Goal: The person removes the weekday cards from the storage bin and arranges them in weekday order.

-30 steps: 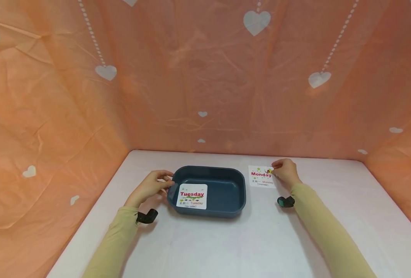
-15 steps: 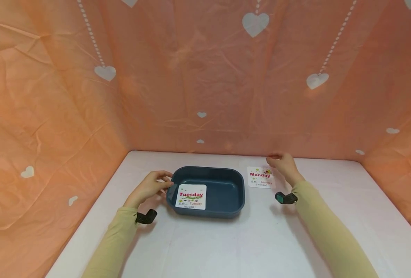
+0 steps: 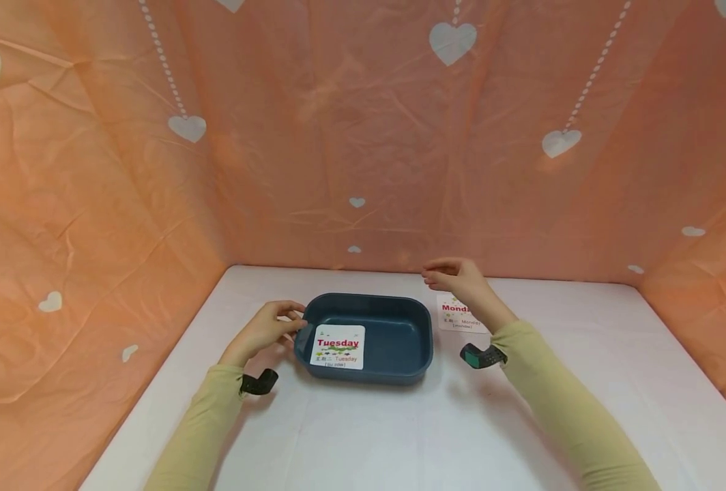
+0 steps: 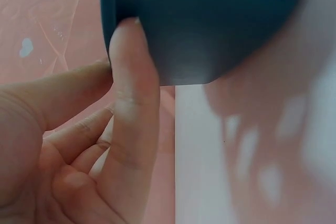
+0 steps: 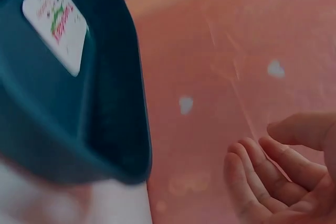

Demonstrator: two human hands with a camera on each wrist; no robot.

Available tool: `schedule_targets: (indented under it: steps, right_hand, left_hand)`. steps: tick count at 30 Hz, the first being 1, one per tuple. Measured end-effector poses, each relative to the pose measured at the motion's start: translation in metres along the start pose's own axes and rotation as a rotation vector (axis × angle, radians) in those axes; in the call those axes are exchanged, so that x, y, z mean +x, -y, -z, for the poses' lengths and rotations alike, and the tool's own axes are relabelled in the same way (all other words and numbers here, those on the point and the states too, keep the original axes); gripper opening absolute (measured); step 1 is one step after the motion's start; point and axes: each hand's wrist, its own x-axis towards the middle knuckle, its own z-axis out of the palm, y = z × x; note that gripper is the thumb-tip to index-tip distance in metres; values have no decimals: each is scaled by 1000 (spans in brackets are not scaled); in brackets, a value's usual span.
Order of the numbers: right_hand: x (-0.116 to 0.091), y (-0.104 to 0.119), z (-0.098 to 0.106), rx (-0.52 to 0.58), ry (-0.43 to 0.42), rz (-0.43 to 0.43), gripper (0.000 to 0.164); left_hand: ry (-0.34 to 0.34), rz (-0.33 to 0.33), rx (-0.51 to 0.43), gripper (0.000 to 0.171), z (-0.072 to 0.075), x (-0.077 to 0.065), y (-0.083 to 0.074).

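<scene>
A dark blue tray (image 3: pixel 400 344) stands on the table, its left end held between the thumb and index finger of my left hand (image 3: pixel 266 333). The left wrist view shows that thumb and finger (image 4: pixel 134 98) on either side of the rim. Inside the tray, toward the left, lies a white square card (image 3: pixel 338 346) printed "Tuesday". A second card (image 3: pixel 460 322), reading "Monday", lies flat on the table to the right of the tray. My right hand (image 3: pixel 461 281) hovers above and behind it, hiding its upper right part. In the right wrist view the right fingers (image 5: pixel 278 182) are loosely bent around nothing.
The white-covered table (image 3: pixel 369 436) ends at the back against an orange curtain (image 3: pixel 338 136) with white hearts. More of this curtain hangs along the left and right sides. Each wrist carries a small black device, such as the left one (image 3: pixel 258 382).
My right hand has let go of the Monday card's right edge, lifted and moved left toward the tray. The left hand, the tray and both cards stay in place.
</scene>
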Motion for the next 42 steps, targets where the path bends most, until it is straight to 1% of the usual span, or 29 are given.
schedule_targets:
  steps: [5, 7, 10, 15, 18, 20, 26, 29, 34, 42]
  right_hand:
    - [2, 9, -21, 39, 80, 32, 30]
    - [3, 11, -30, 47, 108, 32, 30]
    - [5, 11, -42, 46, 166, 45, 30]
    - [11, 9, -60, 46, 248, 41, 28]
    - [14, 6, -69, 35, 276, 13, 28]
    - [15, 4, -74, 20, 296, -13, 30]
    - [21, -4, -85, 3, 341, -116, 35]
    - [24, -6, -90, -27, 353, -159, 36]
    - [29, -9, -97, -90, 384, -217, 37]
    - [35, -19, -103, -140, 424, -310, 39]
  left_hand:
    - [1, 4, 0, 37, -1, -1, -2]
    - [0, 6, 3, 37, -1, -1, -2]
    - [-1, 6, 8, 36, -1, -1, -3]
    - [4, 6, -1, 36, -1, 1, -2]
    - [0, 14, -4, 36, -1, 1, -2]
    - [2, 8, 2, 36, -1, 1, -2]
    - [0, 7, 0, 37, -1, 0, -1]
    - [-2, 11, 7, 36, 0, 1, 1]
    - [-6, 11, 14, 36, 1, 1, 2]
    - [3, 23, 10, 37, 1, 2, 1]
